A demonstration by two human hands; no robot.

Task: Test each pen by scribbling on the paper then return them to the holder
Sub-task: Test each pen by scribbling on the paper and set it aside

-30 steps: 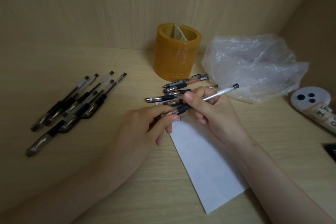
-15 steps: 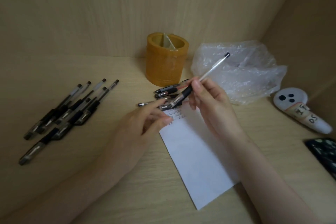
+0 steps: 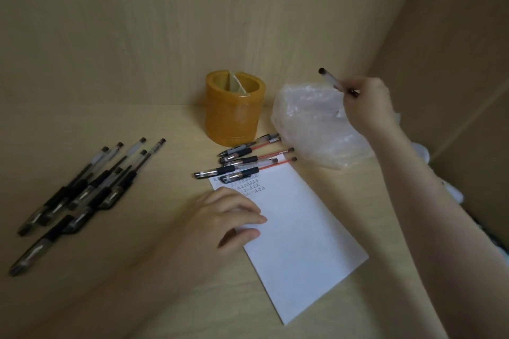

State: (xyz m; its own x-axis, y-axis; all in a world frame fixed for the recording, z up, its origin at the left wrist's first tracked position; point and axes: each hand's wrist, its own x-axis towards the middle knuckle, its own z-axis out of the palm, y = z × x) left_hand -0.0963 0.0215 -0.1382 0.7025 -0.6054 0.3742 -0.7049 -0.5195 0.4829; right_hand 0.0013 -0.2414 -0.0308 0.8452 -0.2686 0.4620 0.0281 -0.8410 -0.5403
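right hand pinches a pen up over the plastic bag — holder sits left of it at the desk's back edge. left hand lies flat on the paper.

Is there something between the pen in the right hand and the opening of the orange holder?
Nothing visible blocks it. The right hand holds the pen in the air above the plastic bag, and the holder beside the bag is open on top.

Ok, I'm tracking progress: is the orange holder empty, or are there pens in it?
Empty, as far as it shows: inside the holder only its divider is visible, and nothing sticks out. Its floor is hidden.
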